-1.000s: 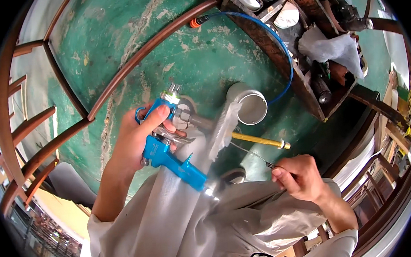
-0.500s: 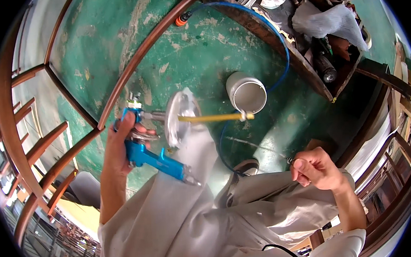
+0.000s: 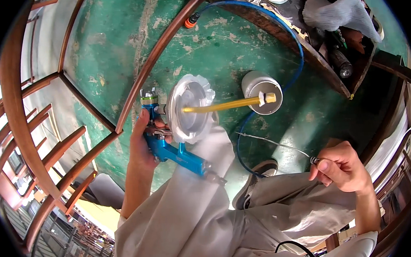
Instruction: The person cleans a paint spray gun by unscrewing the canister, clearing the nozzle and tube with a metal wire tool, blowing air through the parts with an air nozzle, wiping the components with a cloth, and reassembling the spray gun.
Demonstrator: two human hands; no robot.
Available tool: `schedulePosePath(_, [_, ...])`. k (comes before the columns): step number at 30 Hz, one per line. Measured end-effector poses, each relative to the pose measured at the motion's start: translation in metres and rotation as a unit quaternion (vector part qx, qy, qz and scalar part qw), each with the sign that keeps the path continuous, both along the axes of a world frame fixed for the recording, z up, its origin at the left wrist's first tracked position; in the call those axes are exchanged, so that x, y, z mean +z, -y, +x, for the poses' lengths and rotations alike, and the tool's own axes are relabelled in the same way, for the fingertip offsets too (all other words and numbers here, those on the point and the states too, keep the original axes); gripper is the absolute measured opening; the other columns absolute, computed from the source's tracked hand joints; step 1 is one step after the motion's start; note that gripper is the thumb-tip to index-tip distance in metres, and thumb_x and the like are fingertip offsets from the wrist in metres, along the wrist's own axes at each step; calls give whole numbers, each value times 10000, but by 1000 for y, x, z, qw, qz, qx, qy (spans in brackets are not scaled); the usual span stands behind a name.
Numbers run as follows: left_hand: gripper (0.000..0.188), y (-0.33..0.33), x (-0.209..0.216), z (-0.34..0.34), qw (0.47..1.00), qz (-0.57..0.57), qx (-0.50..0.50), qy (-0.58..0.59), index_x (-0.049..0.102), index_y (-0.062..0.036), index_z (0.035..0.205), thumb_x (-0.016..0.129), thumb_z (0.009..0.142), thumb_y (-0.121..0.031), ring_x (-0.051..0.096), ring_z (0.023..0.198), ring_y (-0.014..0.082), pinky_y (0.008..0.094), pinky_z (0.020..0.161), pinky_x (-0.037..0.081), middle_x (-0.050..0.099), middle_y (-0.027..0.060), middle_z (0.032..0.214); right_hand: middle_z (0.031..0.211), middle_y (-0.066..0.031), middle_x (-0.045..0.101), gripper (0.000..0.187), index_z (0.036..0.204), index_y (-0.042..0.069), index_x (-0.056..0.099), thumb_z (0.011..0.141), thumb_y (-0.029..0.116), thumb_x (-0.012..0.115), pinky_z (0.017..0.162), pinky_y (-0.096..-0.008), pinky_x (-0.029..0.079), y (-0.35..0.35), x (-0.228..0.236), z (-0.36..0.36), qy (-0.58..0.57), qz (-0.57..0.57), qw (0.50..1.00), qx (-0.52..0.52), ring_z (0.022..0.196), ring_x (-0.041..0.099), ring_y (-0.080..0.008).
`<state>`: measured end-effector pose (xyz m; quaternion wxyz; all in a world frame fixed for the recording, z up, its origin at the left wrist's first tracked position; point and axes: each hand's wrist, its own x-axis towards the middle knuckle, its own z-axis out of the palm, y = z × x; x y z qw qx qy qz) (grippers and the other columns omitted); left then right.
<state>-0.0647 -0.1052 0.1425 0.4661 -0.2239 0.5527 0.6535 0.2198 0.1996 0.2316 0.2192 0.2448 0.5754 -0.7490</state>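
My left hand is closed around the body of a blue spray gun, which lies tilted above my left knee. On the gun's side sits a whitish cup lid with a crumpled, filmy rim. A yellow tube sticks out of it to the right, with a white wrapping near its tip. My right hand pinches the coiled end of a thin metal wire, whose straight length points left toward the gun. Behind the tube's tip, an open silver-grey cup rests on the green floor.
A wooden tray with tools, a grey cloth and dark bottles stands at the far right. A blue air hose with an orange-ended coupling curves past the cup. Brown wooden frames rise on the left. My shoe is near the hose.
The whole scene has shifted right in view. The spray gun has turned so that the lid's inside faces me more. My right hand still pinches the wire.
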Motion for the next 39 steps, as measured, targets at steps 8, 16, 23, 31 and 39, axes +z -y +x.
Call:
schedulePosePath(8, [313, 22, -2, -17, 996, 56, 57, 36, 639, 4, 1040, 598, 1010, -304, 698, 742, 271, 363, 616, 601, 699, 202, 1004, 640, -80, 621, 236, 1089, -55, 716, 1026, 111, 560, 531, -251, 465, -10, -8, -12, 38, 174, 984, -5, 565, 605, -108])
schedulePosePath(16, [477, 40, -2, -18, 991, 97, 91, -32, 476, 72, 1374, 566, 928, -71, 629, 1072, 327, 388, 868, 544, 626, 209, 1236, 742, -13, 625, 331, 1209, 0, 658, 1101, 190, 409, 571, -191, 389, -67, -18, -104, -186, 463, 827, -257, 606, 476, -38])
schedulePosePath(23, [666, 32, 1, -3, 960, 244, 137, 13, 357, 36, 1497, 594, 957, -273, 512, 1290, 359, 411, 960, 477, 507, 243, 1446, 739, -58, 664, 236, 1130, -14, 651, 1057, 149, 496, 576, -261, 484, -99, -124, -123, -139, 534, 808, -206, 602, 568, -93])
schedulePosePath(31, [890, 0, 8, -8, 983, 99, -46, -151, 284, -81, 1566, 768, 873, -360, 536, 1270, 238, 373, 1055, 417, 456, 183, 1520, 694, -76, 645, 204, 1034, -17, 675, 1027, 134, 537, 580, -295, 497, -91, -134, -120, -43, 488, 865, -108, 599, 609, -126])
schedulePosePath(39, [867, -45, 31, -10, 929, 86, -172, -315, 158, -66, 1605, 627, 878, -5, 592, 1174, 196, 277, 820, 510, 537, 229, 1416, 701, -18, 604, 284, 1225, -15, 670, 1050, 142, 510, 543, -214, 402, -40, -29, -80, -42, 397, 907, -136, 598, 501, -63])
